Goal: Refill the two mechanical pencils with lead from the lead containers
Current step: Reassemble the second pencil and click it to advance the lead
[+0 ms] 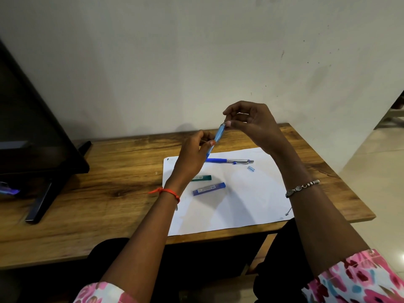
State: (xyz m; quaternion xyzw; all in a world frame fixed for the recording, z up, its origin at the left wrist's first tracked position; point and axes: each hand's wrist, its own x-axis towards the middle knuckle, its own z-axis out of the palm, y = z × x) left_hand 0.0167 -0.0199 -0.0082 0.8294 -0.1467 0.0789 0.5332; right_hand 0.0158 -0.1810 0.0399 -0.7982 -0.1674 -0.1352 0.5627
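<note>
- A person's left hand holds a light blue pencil in the air, thumb and fingers curled round its lower half.
- The pencil tilts up and to the right. The right hand meets its upper metal end, thumb and forefinger pinched there with the other fingers loosely curled above.
- Directly below this two-handed grip lies a white paper sheet on a wooden table. The sheet's far edge sits just under the left hand.
- Beneath the grip and slightly right, a dark blue pencil lies flat on the sheet, with a small pale blue cap just beside its metal end.
- Nearer the person than the grip, a green lead container is partly hidden by the left wrist, and a blue lead container lies near it.
- Behind the grip, the table's far edge meets a plain wall.
- Well to the left of the grip stands a dark monitor. The table's right edge runs beyond the right forearm.
</note>
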